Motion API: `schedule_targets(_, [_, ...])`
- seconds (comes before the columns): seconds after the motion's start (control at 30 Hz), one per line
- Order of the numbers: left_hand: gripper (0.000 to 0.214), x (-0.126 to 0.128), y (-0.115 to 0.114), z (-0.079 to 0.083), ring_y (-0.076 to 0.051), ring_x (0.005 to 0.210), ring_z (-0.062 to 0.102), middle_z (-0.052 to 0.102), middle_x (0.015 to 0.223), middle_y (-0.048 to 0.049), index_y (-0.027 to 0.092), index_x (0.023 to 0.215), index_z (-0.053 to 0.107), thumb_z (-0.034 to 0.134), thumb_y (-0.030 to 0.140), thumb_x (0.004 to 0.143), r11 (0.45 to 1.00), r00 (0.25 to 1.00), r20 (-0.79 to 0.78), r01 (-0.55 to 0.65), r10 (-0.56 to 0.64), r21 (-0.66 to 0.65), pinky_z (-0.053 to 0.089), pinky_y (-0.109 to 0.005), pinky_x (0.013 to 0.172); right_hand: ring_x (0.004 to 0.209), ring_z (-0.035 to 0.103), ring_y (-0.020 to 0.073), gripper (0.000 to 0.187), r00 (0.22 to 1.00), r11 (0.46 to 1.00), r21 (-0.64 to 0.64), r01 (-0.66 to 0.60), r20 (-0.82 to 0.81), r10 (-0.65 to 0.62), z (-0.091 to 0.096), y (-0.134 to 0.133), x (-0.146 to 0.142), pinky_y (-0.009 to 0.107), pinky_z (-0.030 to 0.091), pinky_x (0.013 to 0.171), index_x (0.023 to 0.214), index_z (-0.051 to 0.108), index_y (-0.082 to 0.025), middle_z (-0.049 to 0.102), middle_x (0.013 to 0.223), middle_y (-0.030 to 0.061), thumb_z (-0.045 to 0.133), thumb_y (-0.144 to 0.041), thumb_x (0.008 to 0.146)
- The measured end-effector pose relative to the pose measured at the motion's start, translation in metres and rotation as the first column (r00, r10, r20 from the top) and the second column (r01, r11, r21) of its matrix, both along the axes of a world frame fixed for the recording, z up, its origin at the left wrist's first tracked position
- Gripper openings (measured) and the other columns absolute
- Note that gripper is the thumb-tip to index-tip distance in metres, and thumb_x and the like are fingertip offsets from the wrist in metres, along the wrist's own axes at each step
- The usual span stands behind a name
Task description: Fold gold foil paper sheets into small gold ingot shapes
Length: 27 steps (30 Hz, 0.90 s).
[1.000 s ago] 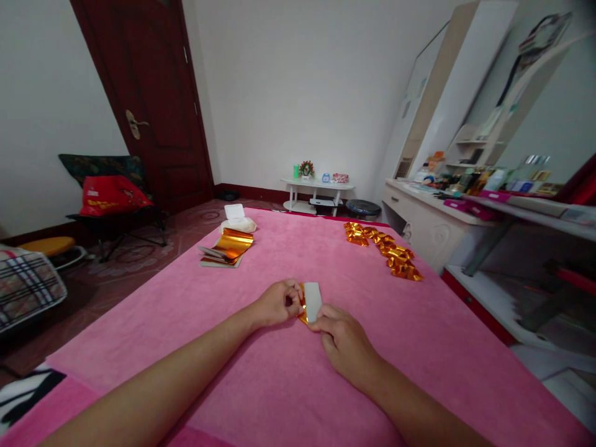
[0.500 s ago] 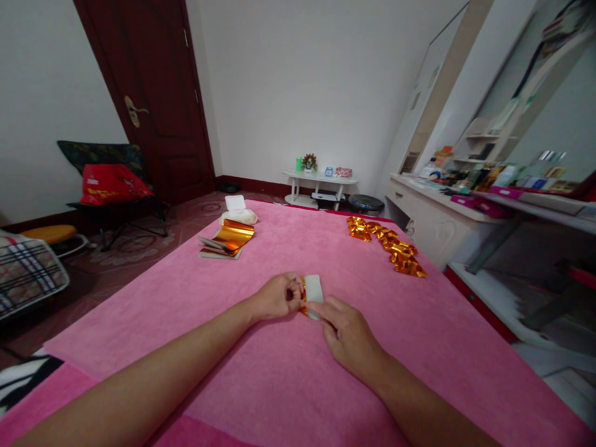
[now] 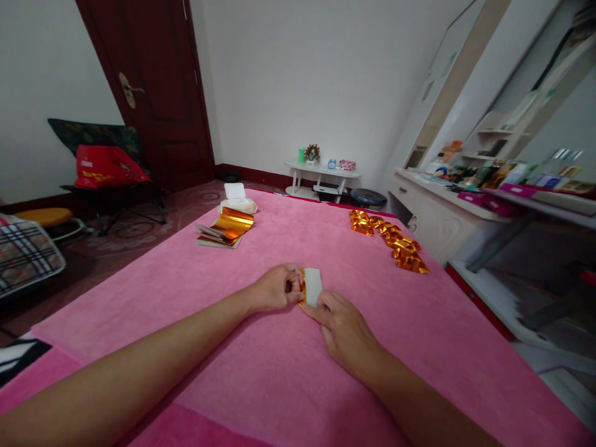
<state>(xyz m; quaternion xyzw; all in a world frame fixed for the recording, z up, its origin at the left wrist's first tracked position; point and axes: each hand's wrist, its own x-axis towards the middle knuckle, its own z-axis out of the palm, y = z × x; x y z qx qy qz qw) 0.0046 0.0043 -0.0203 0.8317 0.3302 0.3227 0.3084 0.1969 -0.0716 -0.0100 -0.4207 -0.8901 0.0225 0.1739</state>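
Note:
A small sheet of gold foil paper (image 3: pixel 313 286) lies on the pink cloth, its pale grey backing facing up and a strip of gold showing along its left edge. My left hand (image 3: pixel 282 287) is closed on that left edge, fingers curled and thumb low. At the sheet's lower right corner, my right hand (image 3: pixel 342 320) pinches the paper, with the thumb reaching across the bottom edge toward the left hand. The fingertips partly hide the gold strip.
Pink cloth (image 3: pixel 261 372) covers the work surface. A stack of gold foil sheets (image 3: pixel 228 226) lies at the far left, before a white packet with a raised lid (image 3: pixel 238 198). Several folded gold foil pieces (image 3: pixel 388 239) lie at the right. A white dresser (image 3: pixel 428 208) stands beyond the right edge.
The right hand has shifted a little, its thumb now lower on the paper's bottom edge. The left hand keeps its hold. The whole view has tilted slightly downward.

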Motion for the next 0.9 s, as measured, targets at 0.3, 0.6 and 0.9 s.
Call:
schedule_targets(0.3, [0.026,-0.005,0.0,0.008,-0.013,0.072,0.054,0.057,0.083,-0.0012,0.017,0.071,0.052,0.072,0.029,0.062,0.975,0.957,-0.192,-0.21,0.219,0.069,0.042,-0.024,0.064,0.077,0.044,0.0174,0.042,0.999,1.0,-0.008,0.003,0.042,-0.003,0.004,-0.001,-0.001,0.029,0.033,0.067,0.109,0.064,-0.024,0.049,0.082,0.0045,0.046,-0.002,0.078])
schedule_targets(0.6, [0.061,-0.007,-0.002,0.035,-0.025,0.081,0.059,0.061,0.092,-0.0078,0.017,0.093,0.056,0.065,0.065,0.056,0.927,0.725,-0.578,-0.297,0.375,0.229,0.043,-0.032,0.065,0.082,0.049,0.0174,0.045,1.0,0.998,-0.048,0.027,-0.005,-0.027,0.014,-0.001,-0.006,0.028,0.039,0.07,0.102,0.067,-0.026,0.053,0.087,0.0038,0.047,0.0,0.071])
schedule_targets(0.9, [0.062,0.003,-0.01,0.053,-0.029,0.087,0.063,0.064,0.098,-0.0123,0.016,0.098,0.06,0.06,0.068,0.062,0.919,0.57,-0.723,-0.297,0.39,0.261,0.043,-0.037,0.074,0.091,0.058,0.0209,0.041,0.912,0.917,-0.285,0.279,-0.22,-0.346,0.021,0.101,-0.018,0.032,0.044,0.08,0.106,0.065,-0.016,0.062,0.101,0.0093,0.064,-0.04,0.073])
